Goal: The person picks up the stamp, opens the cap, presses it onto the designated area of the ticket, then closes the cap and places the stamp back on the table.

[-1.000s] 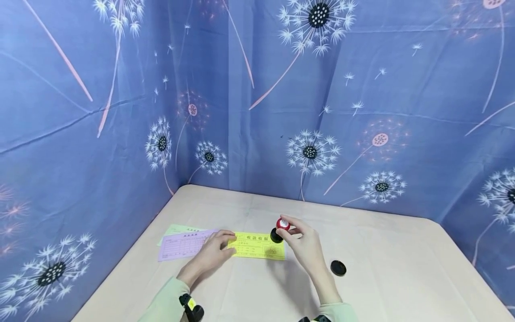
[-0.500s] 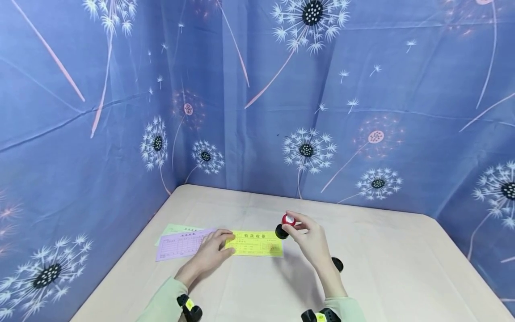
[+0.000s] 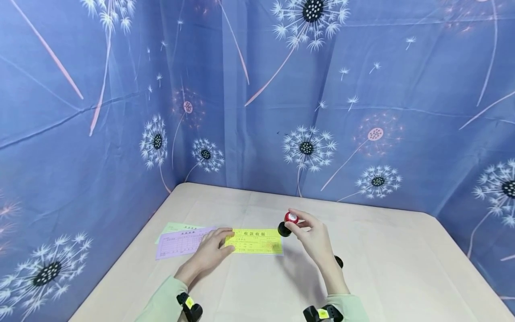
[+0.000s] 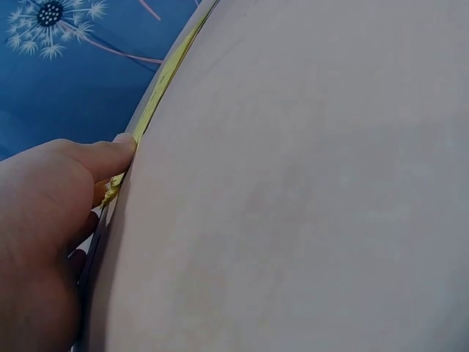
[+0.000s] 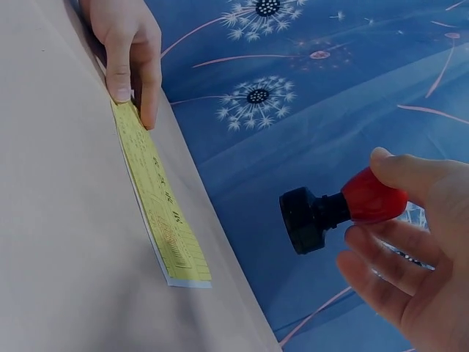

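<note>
Right hand (image 3: pixel 315 237): its grip was clamped on a round stamp (image 5: pixel 334 210), the thumb on one side of the red handle (image 5: pixel 375 196) and fingers on the other.
Stamp position: it hung in the air near the right end of the yellow receipt (image 3: pixel 257 243), its black head (image 5: pixel 302 220) tilted and clear of the paper.
Left hand (image 3: pixel 208 252): its grip was apart, thumb and fingers spread over the left end of the receipt, touching it; this hand also covered part of the purple form (image 3: pixel 177 245).
Receipt face: bold dark characters ran along the top, and a reddish mark (image 3: pixel 271 244) showed toward the right; a pale sheet edge (image 5: pixel 179 283) peeped out beneath.
Forms at left: the purple one lay askew just beside the receipt, overlapping a green form (image 3: pixel 174 227) behind it.
Black disc (image 3: pixel 339 262): it lay on the worktop (image 3: pixel 386 250) beyond the right forearm, which partly hid it.
Sleeves: both were pale green (image 3: pixel 161 299), with a black wrist device (image 3: pixel 190 307) strapped at each cuff.
Backdrop: blue dandelion-print cloth (image 3: pixel 257 134) rose behind the worktop and along its left side.
</note>
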A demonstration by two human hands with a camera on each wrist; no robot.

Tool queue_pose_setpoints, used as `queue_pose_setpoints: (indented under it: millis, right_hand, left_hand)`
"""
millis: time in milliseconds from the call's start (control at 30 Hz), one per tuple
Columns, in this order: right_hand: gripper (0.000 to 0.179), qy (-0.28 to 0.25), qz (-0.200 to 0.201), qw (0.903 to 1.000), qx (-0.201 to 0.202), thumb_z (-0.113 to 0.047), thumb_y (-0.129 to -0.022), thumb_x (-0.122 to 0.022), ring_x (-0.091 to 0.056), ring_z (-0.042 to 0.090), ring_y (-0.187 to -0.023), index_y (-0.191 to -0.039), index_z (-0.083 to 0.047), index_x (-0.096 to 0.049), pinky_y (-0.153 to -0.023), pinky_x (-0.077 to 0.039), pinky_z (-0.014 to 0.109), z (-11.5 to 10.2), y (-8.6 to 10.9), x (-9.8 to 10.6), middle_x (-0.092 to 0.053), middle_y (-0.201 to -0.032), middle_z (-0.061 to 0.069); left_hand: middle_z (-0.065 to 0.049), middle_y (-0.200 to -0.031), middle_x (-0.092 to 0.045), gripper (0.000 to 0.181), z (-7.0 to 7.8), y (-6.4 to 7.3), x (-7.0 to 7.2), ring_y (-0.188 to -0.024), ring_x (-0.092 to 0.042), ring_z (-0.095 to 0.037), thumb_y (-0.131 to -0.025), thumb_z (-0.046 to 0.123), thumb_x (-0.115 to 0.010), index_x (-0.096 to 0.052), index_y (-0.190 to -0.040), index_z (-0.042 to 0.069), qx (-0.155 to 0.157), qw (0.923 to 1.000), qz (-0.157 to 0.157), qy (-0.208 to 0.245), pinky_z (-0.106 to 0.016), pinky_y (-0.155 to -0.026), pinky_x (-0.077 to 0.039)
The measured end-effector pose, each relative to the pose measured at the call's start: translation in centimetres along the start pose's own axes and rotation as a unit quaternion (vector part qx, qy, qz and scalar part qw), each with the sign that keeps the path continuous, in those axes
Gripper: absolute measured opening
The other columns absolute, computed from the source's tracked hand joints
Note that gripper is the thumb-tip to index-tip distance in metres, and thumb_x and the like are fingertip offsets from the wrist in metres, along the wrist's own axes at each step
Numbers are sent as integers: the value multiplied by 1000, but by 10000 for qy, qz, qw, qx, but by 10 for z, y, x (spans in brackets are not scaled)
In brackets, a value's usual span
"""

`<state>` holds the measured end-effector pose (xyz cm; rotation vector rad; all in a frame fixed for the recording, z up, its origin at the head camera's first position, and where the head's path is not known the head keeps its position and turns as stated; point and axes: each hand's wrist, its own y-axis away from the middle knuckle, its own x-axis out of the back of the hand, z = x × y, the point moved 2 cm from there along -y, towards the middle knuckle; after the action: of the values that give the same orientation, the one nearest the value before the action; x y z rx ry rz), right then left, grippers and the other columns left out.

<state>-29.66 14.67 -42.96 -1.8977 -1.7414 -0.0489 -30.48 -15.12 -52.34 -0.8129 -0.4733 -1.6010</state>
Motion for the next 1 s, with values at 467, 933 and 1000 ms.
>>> queue_pose_setpoints:
  millis: [467, 933, 1000]
  right_hand:
    - [38, -181, -143, 9994, -261, -17, -80, -74, -64, 27, -84, -117, -14, -67, -60, -55, 30, -37, 6, 10, -66, -111, 9]
    - [37, -298, -65, 9992, -252, -17, -80, -75, -63, 26, -82, -116, -15, -67, -59, -54, 28, -37, 5, 14, -67, -112, 7]
    - [37, -284, -53, 9992, -265, -18, -80, -75, -63, 26, -83, -115, -17, -67, -59, -54, 28, -37, 6, 14, -67, -111, 6]
  left_hand:
    - [11, -129, -51, 49, 4, -2, 1, -121, -45, -14, -88, 24, -64, -49, -134, 25, 153, 9995, 249, 133, -44, -105, -34]
    - [5, -117, -57, 42, 8, -1, 35, -83, -56, -15, -81, 7, -71, -61, -121, 18, 21, 9832, 1074, 1475, -21, -67, -51]
    - [3, -118, -57, 42, 3, 1, 44, -83, -58, -16, -81, 8, -71, -61, -120, 20, 17, 9815, 1105, 1561, -21, -66, -51]
